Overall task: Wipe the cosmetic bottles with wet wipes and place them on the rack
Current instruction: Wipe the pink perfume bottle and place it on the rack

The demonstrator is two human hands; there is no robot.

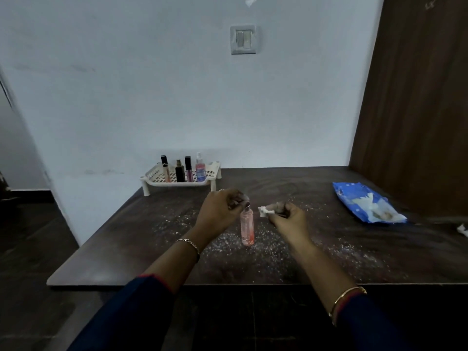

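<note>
A clear pink spray bottle (247, 227) stands upright on the dark table (126, 249), in the middle. My left hand (222, 210) pinches its cap from above. My right hand (283, 215) hovers just right of the bottle's top, closed on a crumpled white wet wipe (264, 211). At the table's far left corner stands a white perforated rack (154, 177) holding several cosmetic bottles: a slim tube (166, 168), a black bottle (180, 172), a dark-capped tube (188, 168) and a pink spray bottle with a blue label (200, 168).
A blue wet-wipe pack (364, 205) lies open at the right of the table. A small white scrap (463, 230) lies at the right edge. White specks are scattered over the table's middle. A wall stands behind and a wooden panel (415, 102) at the right.
</note>
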